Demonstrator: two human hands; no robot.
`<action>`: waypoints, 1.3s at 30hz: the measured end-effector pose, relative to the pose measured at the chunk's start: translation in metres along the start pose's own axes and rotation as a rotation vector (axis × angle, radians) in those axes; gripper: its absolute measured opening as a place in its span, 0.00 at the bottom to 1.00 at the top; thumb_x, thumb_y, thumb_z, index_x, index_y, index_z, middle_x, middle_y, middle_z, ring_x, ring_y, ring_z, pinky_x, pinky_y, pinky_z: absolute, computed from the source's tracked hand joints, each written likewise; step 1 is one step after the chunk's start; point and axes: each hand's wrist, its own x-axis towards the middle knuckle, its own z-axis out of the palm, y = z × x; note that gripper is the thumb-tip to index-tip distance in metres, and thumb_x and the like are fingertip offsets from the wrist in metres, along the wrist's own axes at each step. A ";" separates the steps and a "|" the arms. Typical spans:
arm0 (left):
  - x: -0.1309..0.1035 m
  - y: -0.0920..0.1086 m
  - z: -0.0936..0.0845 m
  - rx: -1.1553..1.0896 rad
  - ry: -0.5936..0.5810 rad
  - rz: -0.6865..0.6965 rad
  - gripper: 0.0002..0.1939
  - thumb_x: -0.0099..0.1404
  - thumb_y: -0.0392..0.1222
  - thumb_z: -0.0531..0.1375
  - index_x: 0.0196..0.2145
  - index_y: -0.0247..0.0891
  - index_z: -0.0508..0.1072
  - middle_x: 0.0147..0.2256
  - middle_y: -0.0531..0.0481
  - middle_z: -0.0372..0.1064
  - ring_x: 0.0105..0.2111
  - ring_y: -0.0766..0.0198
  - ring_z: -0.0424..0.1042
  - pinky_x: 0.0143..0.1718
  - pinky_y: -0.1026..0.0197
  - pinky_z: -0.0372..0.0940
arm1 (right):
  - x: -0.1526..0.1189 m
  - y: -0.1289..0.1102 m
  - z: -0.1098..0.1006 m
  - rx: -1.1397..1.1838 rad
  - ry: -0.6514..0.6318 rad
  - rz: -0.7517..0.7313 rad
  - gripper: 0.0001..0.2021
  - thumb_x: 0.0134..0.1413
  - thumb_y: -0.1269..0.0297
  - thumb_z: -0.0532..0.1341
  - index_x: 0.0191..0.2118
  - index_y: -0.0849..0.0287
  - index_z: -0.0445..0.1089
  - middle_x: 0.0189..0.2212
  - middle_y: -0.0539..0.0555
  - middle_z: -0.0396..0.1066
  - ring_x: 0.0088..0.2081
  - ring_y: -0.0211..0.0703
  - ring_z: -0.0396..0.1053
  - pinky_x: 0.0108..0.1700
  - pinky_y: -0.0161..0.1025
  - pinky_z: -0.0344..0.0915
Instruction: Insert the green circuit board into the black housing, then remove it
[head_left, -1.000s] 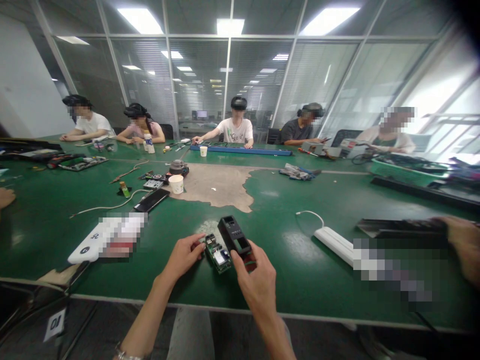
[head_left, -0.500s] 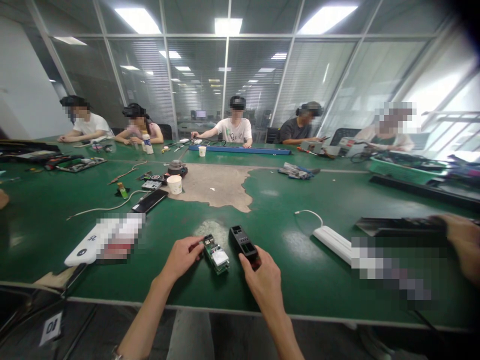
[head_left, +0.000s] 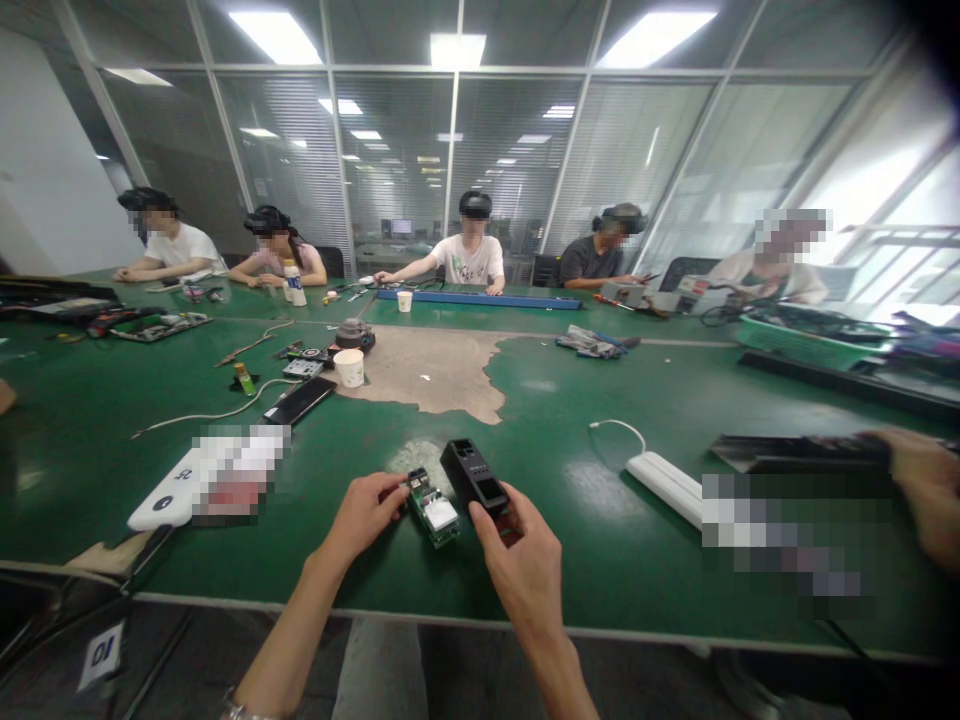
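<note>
A small green circuit board with a white block on top lies on the green table in front of me. My left hand is at its left, thumb and fingers pinched on the dark upper end of the board. Just to the right of the board is a black plastic housing with rectangular openings. My right hand grips its lower right end between thumb and fingers, holding it tilted. A narrow gap separates housing and board.
White power bank, black phone and paper cup are on the left. A white device with a cable lies right, near another person's hand. Gloves lie farther back. Several people sit opposite.
The black housing in my right hand has moved slightly left and up, closer to the circuit board, and its tilt has changed. My left hand and the board have barely moved.
</note>
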 end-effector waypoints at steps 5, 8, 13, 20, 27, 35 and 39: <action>0.000 -0.002 0.001 -0.020 -0.007 -0.009 0.20 0.67 0.52 0.54 0.46 0.37 0.77 0.35 0.47 0.76 0.24 0.65 0.71 0.31 0.63 0.65 | -0.006 -0.022 0.014 0.029 -0.062 -0.071 0.19 0.55 0.55 0.61 0.49 0.61 0.71 0.40 0.58 0.74 0.31 0.41 0.70 0.33 0.36 0.67; 0.000 -0.001 0.000 -0.018 -0.009 -0.009 0.20 0.66 0.52 0.54 0.46 0.37 0.77 0.33 0.47 0.76 0.24 0.65 0.71 0.31 0.63 0.64 | -0.009 -0.025 0.024 -0.005 -0.082 -0.104 0.19 0.56 0.56 0.61 0.50 0.62 0.70 0.40 0.59 0.73 0.32 0.41 0.70 0.36 0.38 0.68; 0.000 0.002 -0.002 -0.001 -0.014 0.016 0.19 0.67 0.51 0.53 0.46 0.39 0.77 0.33 0.48 0.75 0.24 0.65 0.70 0.31 0.63 0.64 | -0.015 -0.028 0.031 -0.087 -0.104 -0.135 0.19 0.55 0.58 0.61 0.50 0.61 0.69 0.41 0.58 0.72 0.34 0.42 0.70 0.38 0.38 0.68; -0.001 -0.003 0.000 -0.117 0.025 -0.058 0.25 0.66 0.46 0.53 0.58 0.37 0.66 0.30 0.51 0.74 0.24 0.65 0.72 0.30 0.63 0.66 | -0.023 -0.023 0.033 -0.171 -0.109 -0.166 0.19 0.54 0.60 0.61 0.51 0.61 0.68 0.42 0.58 0.72 0.38 0.45 0.72 0.40 0.40 0.69; 0.000 -0.003 0.000 -0.105 0.013 -0.073 0.22 0.66 0.45 0.52 0.56 0.37 0.68 0.30 0.50 0.73 0.23 0.65 0.72 0.30 0.63 0.67 | -0.032 -0.011 0.036 -0.230 -0.171 -0.145 0.19 0.57 0.59 0.59 0.53 0.60 0.65 0.43 0.60 0.71 0.43 0.50 0.71 0.42 0.43 0.69; 0.001 -0.003 0.001 -0.097 0.018 -0.074 0.22 0.66 0.46 0.53 0.54 0.37 0.70 0.31 0.49 0.74 0.24 0.65 0.72 0.30 0.63 0.66 | -0.031 -0.007 0.039 -0.184 -0.137 -0.161 0.21 0.56 0.58 0.60 0.54 0.60 0.66 0.43 0.59 0.71 0.39 0.46 0.71 0.40 0.40 0.68; 0.001 -0.002 0.001 -0.114 0.008 -0.059 0.22 0.66 0.46 0.52 0.55 0.38 0.69 0.30 0.50 0.74 0.24 0.65 0.72 0.29 0.64 0.66 | -0.027 -0.015 0.036 -0.091 -0.133 -0.157 0.18 0.57 0.59 0.60 0.52 0.59 0.68 0.40 0.57 0.72 0.36 0.44 0.70 0.40 0.40 0.68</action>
